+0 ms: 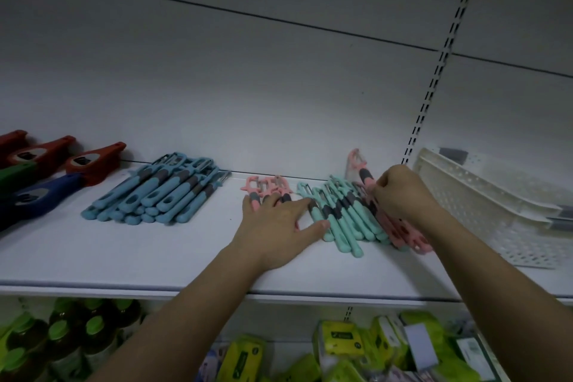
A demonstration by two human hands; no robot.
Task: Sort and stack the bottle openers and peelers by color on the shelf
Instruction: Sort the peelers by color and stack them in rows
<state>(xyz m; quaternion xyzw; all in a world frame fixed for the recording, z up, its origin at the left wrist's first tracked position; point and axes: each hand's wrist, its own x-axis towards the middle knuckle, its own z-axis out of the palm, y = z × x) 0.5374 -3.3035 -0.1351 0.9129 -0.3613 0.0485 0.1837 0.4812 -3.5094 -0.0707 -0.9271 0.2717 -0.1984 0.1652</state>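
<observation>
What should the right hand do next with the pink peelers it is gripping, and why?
Probably lift them over the mint peelers to the pink pile under the left hand. The right hand grips pink peelers lying right of the mint ones, so pink is split across two spots.

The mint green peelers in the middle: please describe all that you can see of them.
The mint green peelers lie as a loose pile on the white shelf, handles toward the front edge. Each looks plastic, with a dark grey grip band and a head toward the back. The left hand touches their left side; pink peelers overlap their right.
</observation>
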